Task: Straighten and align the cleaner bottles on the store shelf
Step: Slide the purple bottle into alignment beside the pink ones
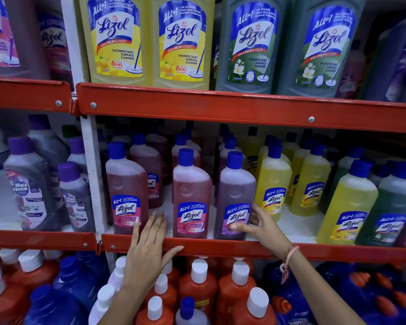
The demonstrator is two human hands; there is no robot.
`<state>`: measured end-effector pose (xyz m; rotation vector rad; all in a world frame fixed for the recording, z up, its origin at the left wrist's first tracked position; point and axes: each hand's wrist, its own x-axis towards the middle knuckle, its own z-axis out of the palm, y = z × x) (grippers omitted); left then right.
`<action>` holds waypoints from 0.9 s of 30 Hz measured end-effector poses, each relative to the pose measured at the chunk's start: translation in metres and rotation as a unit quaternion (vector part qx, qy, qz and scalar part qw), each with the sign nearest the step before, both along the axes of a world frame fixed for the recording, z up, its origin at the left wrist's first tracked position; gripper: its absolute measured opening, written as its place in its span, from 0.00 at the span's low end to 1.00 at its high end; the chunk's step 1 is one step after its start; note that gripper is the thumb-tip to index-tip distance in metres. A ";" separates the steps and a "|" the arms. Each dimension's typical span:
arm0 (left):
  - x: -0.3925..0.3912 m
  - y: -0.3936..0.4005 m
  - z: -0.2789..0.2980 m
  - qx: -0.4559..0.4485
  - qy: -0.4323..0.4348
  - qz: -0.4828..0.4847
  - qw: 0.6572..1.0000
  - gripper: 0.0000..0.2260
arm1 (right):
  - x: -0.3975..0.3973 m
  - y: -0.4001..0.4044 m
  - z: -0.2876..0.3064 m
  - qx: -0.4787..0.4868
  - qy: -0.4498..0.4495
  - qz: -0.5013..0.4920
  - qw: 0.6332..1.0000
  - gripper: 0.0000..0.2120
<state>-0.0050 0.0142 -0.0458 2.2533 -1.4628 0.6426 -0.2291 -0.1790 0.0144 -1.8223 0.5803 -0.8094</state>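
Observation:
Three Lizol cleaner bottles with blue caps stand at the front of the middle shelf: a pink one at the left (124, 184), a pink one in the middle (190, 191) and a purple one (237, 191) to its right. My right hand (256, 225) wraps the lower part of the purple bottle, thumb across its label. My left hand (149, 245) lies flat over the red shelf edge (220, 246) between the two pink bottles, fingers spread and touching the left bottle's base. More pink bottles stand in rows behind.
Yellow Lizol bottles (273, 184) and green ones (394, 207) fill the shelf to the right. Large yellow and green bottles stand on the shelf above. Orange bottles with white caps (198, 285) crowd the shelf below. A white upright post (93, 184) separates the left bay.

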 end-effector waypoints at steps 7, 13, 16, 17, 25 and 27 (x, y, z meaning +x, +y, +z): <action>-0.001 0.001 0.001 0.002 0.008 0.000 1.000 0.34 | -0.014 0.003 0.005 -0.035 0.033 0.004 0.999 0.30; 0.000 -0.002 -0.002 -0.015 0.000 -0.001 1.000 0.34 | -0.049 -0.014 0.008 -0.155 -0.024 -0.264 0.952 0.20; 0.001 -0.004 -0.004 -0.024 -0.007 -0.002 1.000 0.35 | -0.051 -0.035 0.008 -0.137 0.003 -0.310 0.941 0.32; 0.001 -0.004 -0.004 -0.026 -0.010 -0.001 1.000 0.35 | -0.050 -0.044 0.009 -0.107 0.012 -0.293 0.950 0.35; 0.002 -0.005 -0.006 -0.044 -0.028 0.001 0.999 0.35 | -0.042 -0.078 0.028 0.061 0.044 -0.140 0.987 0.27; 0.002 -0.005 -0.006 -0.044 -0.027 0.002 0.999 0.35 | -0.045 -0.080 0.026 0.067 0.040 -0.119 0.990 0.28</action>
